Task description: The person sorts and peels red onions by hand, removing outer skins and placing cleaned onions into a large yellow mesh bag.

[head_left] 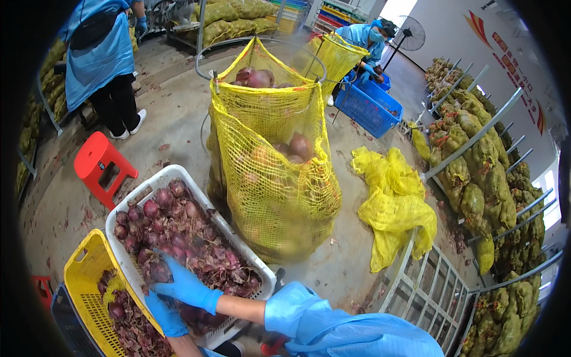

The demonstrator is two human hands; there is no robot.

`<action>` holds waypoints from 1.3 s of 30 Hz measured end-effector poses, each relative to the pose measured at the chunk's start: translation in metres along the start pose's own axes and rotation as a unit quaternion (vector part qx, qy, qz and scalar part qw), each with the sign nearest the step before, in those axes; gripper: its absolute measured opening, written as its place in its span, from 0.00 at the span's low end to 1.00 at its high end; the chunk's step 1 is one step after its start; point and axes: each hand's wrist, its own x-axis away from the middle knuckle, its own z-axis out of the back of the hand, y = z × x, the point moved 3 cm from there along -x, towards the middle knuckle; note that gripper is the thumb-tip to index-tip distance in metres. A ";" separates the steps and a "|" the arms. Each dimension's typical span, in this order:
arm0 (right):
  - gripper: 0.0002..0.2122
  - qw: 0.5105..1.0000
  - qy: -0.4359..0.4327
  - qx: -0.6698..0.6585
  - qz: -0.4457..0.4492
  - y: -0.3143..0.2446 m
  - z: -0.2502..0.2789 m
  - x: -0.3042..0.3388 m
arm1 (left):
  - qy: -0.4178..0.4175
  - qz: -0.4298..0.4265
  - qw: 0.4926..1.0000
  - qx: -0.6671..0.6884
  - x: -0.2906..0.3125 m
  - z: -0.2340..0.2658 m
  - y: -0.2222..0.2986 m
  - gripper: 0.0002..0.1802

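Both my hands wear blue gloves and are close together over the left side of a white crate (269, 287) filled with red onions and loose dry skins. My right hand (185, 287) has its fingers round a red onion (159, 271). Just below it is my left hand (165, 314), near the crate's edge; its fingers are mostly hidden, so I cannot tell what they hold. Against the white crate's left side stands a yellow crate (80, 271) with onion skins and a few onions in it.
A yellow mesh bag (273, 202) of onions hangs upright from a metal ring ahead. A red stool (98, 157), an empty-looking yellow mesh bag (395, 202) and a metal rack (428, 285) stand around. Two co-workers are farther off, one beside a blue crate (369, 107). Filled sacks (476, 160) line the right.
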 end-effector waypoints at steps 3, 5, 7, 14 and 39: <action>0.44 1.000 0.010 0.014 -0.003 0.007 -0.001 -0.001 | -0.019 0.024 0.999 -0.037 -0.010 0.032 -0.011 0.15; 0.44 0.999 -0.006 -0.032 -0.033 -0.002 0.002 0.004 | 0.025 0.010 0.999 -0.034 -0.003 0.024 -0.010 0.13; 0.44 0.998 -0.019 -0.035 -0.042 -0.011 0.007 0.003 | 0.039 -0.018 0.999 -0.024 -0.007 0.014 -0.008 0.11; 0.40 0.990 -0.026 -0.141 0.000 0.001 0.003 -0.003 | 0.079 -0.019 0.993 -0.088 0.006 -0.005 0.005 0.09; 0.30 0.962 -0.102 -0.245 -0.067 -0.026 -0.010 0.004 | 0.010 -0.031 0.989 0.142 0.007 -0.015 0.020 0.18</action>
